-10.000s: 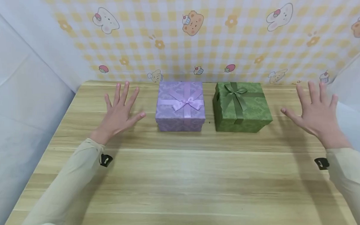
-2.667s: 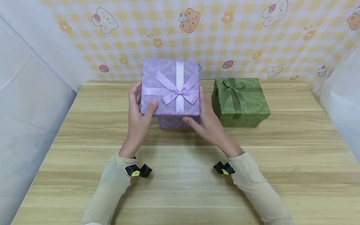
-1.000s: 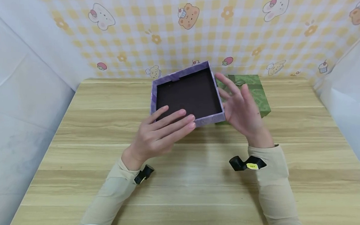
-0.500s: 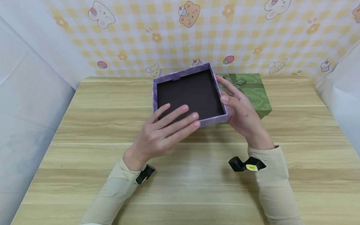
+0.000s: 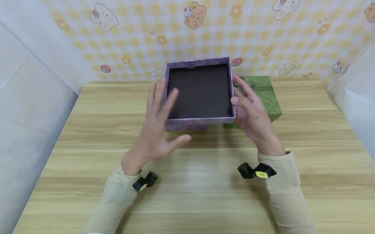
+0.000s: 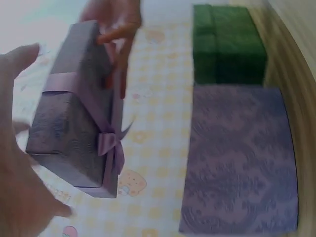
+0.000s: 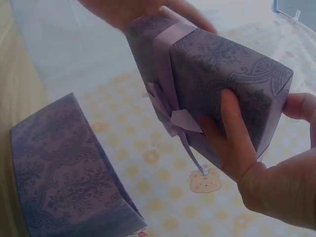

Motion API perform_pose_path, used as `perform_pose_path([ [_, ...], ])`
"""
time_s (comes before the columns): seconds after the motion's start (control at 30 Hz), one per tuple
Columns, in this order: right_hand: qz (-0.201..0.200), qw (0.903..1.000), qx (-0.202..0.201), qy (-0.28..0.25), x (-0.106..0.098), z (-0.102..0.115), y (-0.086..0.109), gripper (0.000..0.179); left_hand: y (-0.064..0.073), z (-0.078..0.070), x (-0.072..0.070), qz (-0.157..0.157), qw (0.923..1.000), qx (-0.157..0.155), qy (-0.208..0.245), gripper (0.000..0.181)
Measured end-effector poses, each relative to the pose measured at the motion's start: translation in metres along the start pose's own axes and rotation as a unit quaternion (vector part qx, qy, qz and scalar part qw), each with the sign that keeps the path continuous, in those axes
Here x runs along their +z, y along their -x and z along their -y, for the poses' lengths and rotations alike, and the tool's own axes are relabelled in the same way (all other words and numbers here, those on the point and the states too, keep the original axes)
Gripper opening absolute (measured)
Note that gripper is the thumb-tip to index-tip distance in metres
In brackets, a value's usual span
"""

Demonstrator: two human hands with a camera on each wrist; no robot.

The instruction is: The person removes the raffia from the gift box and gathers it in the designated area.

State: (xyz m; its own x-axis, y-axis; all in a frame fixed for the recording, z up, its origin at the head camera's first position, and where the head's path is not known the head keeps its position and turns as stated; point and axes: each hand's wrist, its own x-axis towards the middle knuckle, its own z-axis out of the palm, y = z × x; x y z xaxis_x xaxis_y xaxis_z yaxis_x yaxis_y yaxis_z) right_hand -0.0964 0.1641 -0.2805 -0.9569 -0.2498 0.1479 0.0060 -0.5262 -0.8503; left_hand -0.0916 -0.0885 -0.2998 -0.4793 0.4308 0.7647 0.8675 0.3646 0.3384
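Note:
Inside up, a purple box lid (image 5: 202, 92) with a dark lining is held in the air by my right hand (image 5: 256, 119), thumb on the rim and fingers behind. The wrist views show the lid's outer side with its lilac ribbon bow (image 7: 180, 121). My left hand (image 5: 152, 132), slightly blurred, has its fingers spread at the lid's left edge; whether it touches the lid I cannot tell. Below the lid stands the purple box base (image 6: 242, 163), mostly hidden in the head view; what it contains is not visible.
A green gift box (image 5: 267, 97) with a green ribbon stands to the right of the purple base, partly behind my right hand. The wooden table (image 5: 196, 192) ends at a yellow checked cloth backdrop (image 5: 134, 29). Pale sheets hang on both sides.
Over the last second my right hand has gripped the lid's right edge. My left hand has let go and spread its fingers. The lid has straightened and risen slightly. Earlier it lay bow up on the base.

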Motion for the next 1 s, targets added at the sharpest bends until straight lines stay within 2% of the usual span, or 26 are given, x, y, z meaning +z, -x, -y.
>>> perform_pose_path([
  [0.03, -0.001, 1.0, -0.002, -0.001, 0.0, 0.0, 0.0, 0.061, 0.001, -0.001, -0.002, 0.012, 0.9982, -0.043, 0.041, 0.089],
  [0.07, -0.001, 1.0, -0.004, -0.001, 0.0, 0.001, 0.001, 0.061, 0.001, -0.002, -0.005, 0.019, 0.9921, -0.086, 0.09, 0.093],
  [0.1, 0.0, 1.0, -0.005, 0.001, 0.0, 0.001, 0.001, 0.062, 0.002, -0.002, -0.007, 0.029, 0.9815, -0.13, 0.137, 0.096],
  [0.13, 0.001, 1.0, -0.005, 0.002, 0.001, 0.001, 0.001, 0.062, 0.003, -0.003, -0.009, 0.038, 0.9663, -0.175, 0.185, 0.099],
  [0.17, 0.002, 1.0, -0.005, 0.002, 0.001, 0.001, 0.001, 0.062, 0.003, -0.003, -0.01, 0.042, 0.948, -0.215, 0.231, 0.101],
  [0.23, 0.003, 1.0, -0.003, 0.004, 0.002, 0.0, 0.001, 0.063, 0.003, -0.002, -0.014, 0.045, 0.9116, -0.275, 0.303, 0.104],
  [0.3, 0.004, 1.0, 0.0, 0.006, 0.003, -0.002, 0.0, 0.063, 0.003, 0.001, -0.017, 0.05, 0.8869, -0.312, 0.337, 0.105],
  [0.33, 0.005, 1.0, 0.002, 0.006, 0.004, -0.002, 0.0, 0.064, 0.003, 0.002, -0.019, 0.055, 0.8775, -0.326, 0.347, 0.106],
  [0.43, 0.01, 0.9999, 0.005, 0.01, 0.006, -0.005, 0.0, 0.064, 0.004, 0.005, -0.025, 0.079, 0.8572, -0.359, 0.361, 0.103],
  [0.53, 0.013, 0.9998, 0.009, 0.011, 0.009, -0.009, -0.001, 0.064, 0.006, 0.008, -0.028, 0.092, 0.8294, -0.382, 0.398, 0.099],
  [0.57, 0.014, 0.9998, 0.01, 0.013, 0.009, -0.01, -0.001, 0.063, 0.007, 0.009, -0.029, 0.092, 0.8227, -0.391, 0.403, 0.099],
  [0.6, 0.014, 0.9997, 0.01, 0.015, 0.01, -0.011, -0.001, 0.063, 0.007, 0.01, -0.03, 0.091, 0.8192, -0.399, 0.402, 0.1],
  [0.67, 0.014, 0.9997, 0.011, 0.017, 0.011, -0.014, -0.002, 0.063, 0.007, 0.011, -0.03, 0.085, 0.8191, -0.414, 0.388, 0.103],
  [0.8, 0.015, 0.9997, 0.01, 0.019, 0.013, -0.018, -0.003, 0.064, 0.008, 0.014, -0.03, 0.084, 0.833, -0.425, 0.344, 0.11],
  [0.9, 0.015, 0.9997, 0.011, 0.013, 0.013, -0.021, -0.004, 0.064, 0.008, 0.015, -0.029, 0.078, 0.8393, -0.42, 0.337, 0.112],
  [1.0, 0.018, 0.9997, 0.014, 0.01, 0.013, -0.022, -0.004, 0.064, 0.008, 0.016, -0.029, 0.071, 0.8412, -0.418, 0.335, 0.115],
])
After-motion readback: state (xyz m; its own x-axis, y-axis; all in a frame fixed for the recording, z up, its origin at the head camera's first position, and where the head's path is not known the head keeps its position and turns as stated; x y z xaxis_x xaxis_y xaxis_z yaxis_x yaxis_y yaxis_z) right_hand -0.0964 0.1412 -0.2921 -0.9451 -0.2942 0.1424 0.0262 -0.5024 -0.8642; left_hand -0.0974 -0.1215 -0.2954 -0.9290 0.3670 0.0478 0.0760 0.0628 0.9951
